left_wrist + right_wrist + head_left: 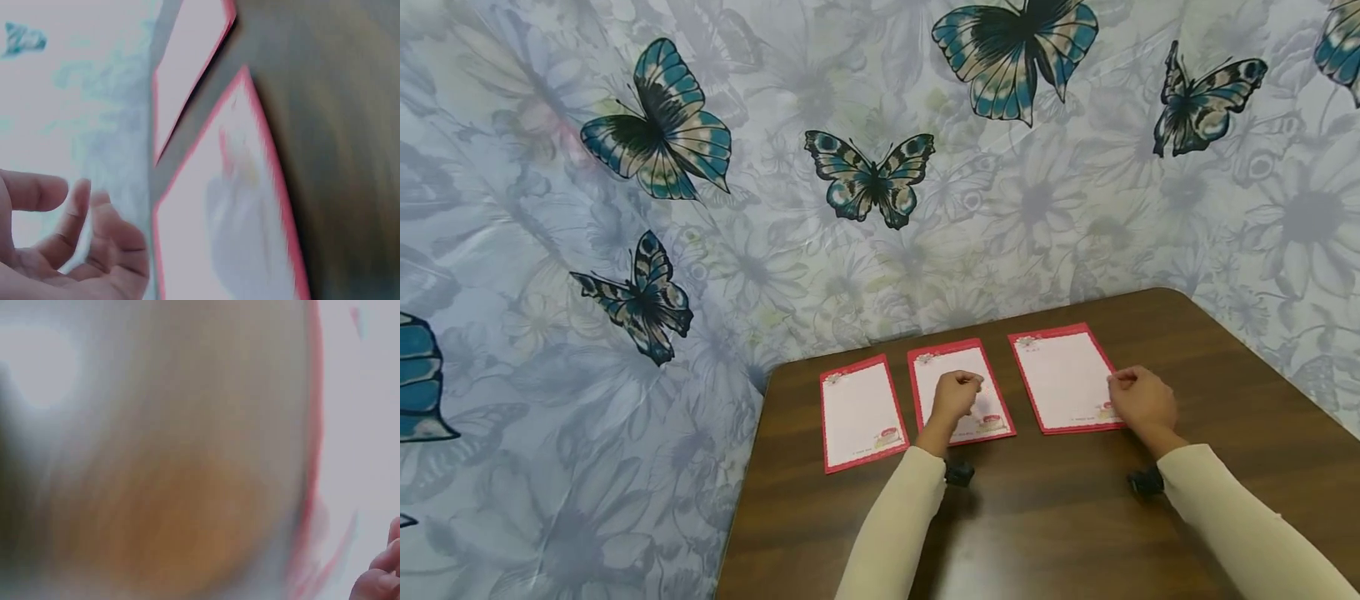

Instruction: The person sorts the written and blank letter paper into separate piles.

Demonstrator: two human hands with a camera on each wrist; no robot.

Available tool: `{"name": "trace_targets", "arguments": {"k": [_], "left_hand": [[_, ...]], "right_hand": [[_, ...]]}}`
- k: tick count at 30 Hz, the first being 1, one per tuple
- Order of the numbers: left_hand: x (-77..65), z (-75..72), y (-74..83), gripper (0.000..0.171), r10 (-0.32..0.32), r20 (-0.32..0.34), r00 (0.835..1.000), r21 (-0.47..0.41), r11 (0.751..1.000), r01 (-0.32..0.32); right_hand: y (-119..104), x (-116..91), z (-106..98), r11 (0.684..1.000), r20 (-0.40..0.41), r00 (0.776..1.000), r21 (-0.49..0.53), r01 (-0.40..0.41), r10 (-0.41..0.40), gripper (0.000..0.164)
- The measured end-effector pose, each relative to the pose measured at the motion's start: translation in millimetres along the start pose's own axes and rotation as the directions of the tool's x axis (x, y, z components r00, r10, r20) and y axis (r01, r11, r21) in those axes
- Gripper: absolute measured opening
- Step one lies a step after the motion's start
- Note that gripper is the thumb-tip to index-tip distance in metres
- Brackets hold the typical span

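Observation:
Three white sheets with red borders and a small printed picture near the bottom corner lie in a row on the brown table: a left sheet [859, 412], a middle sheet [931, 383] and a right sheet [1056, 379]. Over the middle sheet hovers my left hand [953, 398], its fingers loosely bent; the left wrist view shows a gap between thumb and fingertips, with nothing held. At the right sheet's right edge, my right hand [1144, 404] pinches the border with thumb and fingers. Only its fingertips [378, 578] show in the blurred right wrist view.
The wooden table [1037, 517] has a rounded far right corner [1172, 296]. Behind and left of it hangs a wall covering [760, 233] printed with flowers and butterflies. Dark wrist cameras [958, 473] sit below both hands.

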State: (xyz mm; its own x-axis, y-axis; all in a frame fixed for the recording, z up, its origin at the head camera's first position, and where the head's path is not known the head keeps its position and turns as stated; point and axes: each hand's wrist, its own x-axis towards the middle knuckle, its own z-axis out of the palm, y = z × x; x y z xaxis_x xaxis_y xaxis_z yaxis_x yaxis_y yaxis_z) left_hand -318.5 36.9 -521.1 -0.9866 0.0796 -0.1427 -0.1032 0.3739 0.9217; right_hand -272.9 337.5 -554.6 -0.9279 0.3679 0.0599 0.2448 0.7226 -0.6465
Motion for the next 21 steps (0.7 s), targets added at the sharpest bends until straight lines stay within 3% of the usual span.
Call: {"name": "trace_targets", "arguments": {"k": [3, 6, 10, 14, 17, 21], "left_hand": [[-2.3, -29.2, -5.1, 0.026, -0.057, -0.043, 0.997, -0.024, 0.998, 0.056], [-5.2, -48.1, -14.7, 0.037, -0.116, -0.067, 0.991, -0.051, 0.992, 0.113], [-5.5, -59.7, -28.8, 0.051, -0.148, -0.092, 0.985, -0.014, 0.989, 0.148], [-8.1, -61.2, -37.5, 0.052, -0.176, -0.08, 0.981, 0.04, 0.983, 0.179], [-9.7, -62.0, -40.9, 0.052, -0.182, -0.076, 0.98, 0.053, 0.981, 0.186], [-9.6, -67.6, -43.4, 0.053, -0.183, -0.096, 0.978, 0.046, 0.981, 0.188]], "right_hand": [[-36.5, -3.0, 14.1, 0.99, 0.063, 0.988, 0.033, 0.137, -0.139, 0.033], [-69.8, -8.1, 28.9, 0.97, 0.216, 0.946, 0.049, 0.238, -0.243, 0.033], [-97.8, -11.8, 50.7, 0.972, 0.431, 0.871, 0.078, 0.224, -0.235, 0.038], [-107.1, -15.1, 69.3, 0.987, 0.545, 0.823, 0.092, 0.129, -0.158, 0.042], [-110.6, -16.0, 79.8, 0.991, 0.545, 0.828, 0.078, 0.109, -0.134, 0.046], [-117.6, -14.4, 91.8, 0.983, 0.462, 0.869, 0.033, 0.183, -0.178, 0.043]]}}
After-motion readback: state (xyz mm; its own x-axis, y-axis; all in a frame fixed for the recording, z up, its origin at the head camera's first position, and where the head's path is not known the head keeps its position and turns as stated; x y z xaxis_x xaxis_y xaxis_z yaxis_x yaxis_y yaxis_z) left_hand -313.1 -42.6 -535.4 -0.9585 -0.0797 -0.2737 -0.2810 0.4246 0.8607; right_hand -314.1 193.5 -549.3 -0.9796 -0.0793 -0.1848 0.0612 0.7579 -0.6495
